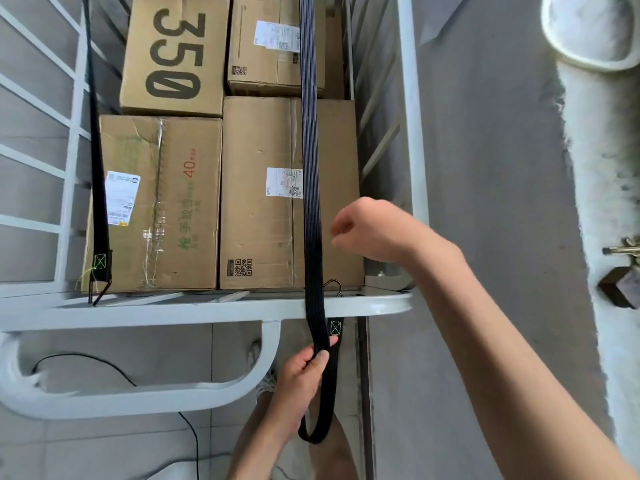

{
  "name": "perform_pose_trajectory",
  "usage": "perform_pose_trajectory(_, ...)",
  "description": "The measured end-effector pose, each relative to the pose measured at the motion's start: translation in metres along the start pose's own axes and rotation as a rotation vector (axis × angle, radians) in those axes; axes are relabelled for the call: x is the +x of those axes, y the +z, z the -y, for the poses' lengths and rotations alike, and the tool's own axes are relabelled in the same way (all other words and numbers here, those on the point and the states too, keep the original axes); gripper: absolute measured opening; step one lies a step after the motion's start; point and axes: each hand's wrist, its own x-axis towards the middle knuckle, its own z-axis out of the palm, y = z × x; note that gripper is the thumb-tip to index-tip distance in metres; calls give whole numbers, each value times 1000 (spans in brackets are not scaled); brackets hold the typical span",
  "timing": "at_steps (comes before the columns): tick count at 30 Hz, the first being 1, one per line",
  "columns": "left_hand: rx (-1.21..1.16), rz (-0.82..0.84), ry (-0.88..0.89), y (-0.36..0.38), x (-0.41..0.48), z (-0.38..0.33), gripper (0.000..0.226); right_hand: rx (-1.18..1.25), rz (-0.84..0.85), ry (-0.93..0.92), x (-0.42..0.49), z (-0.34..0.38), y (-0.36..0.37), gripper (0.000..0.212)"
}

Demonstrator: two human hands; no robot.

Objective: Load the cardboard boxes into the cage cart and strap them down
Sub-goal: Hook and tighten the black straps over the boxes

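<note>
Your left hand (300,375) grips the black strap (311,161), right hand (377,230) curled empty: draw slack down, minding the hook (335,285).

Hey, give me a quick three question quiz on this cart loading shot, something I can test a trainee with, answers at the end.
1. True or false: the left hand grips the black strap that runs over the right-side boxes, on the near side of the cart's front rail.
2. Which number is printed large on the upper left box? A) 350 B) 120 C) 75
3. Fill in: counting the left strap by the cage's left wall, ____ black straps are in view.
Key: 1 true; 2 A; 3 two.
</note>
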Motion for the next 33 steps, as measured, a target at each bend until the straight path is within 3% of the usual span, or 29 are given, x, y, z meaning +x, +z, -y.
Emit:
perform_pose_trajectory(6, -40, 22, -29, 3, -7, -7, 29, -201, 405, 123, 37, -9, 39, 27)
perform_pose_trajectory(12, -33, 56, -26, 1, -10, -5, 28, -146, 435, 166, 45, -27, 69, 23)
perform_pose_trajectory(18, -112, 55, -4, 1, -15, -5, 28, -67, 278, 136, 42, -34, 80, 6)
perform_pose_trajectory(26, 24, 65, -22, -6, -24, 14, 26, 58, -216, 100, -1, -25, 30, 14)
perform_pose_trajectory(33, 83, 23, -60, -9, -51, 2, 25, 39, -420, 50, -49, 10, -20, 15)
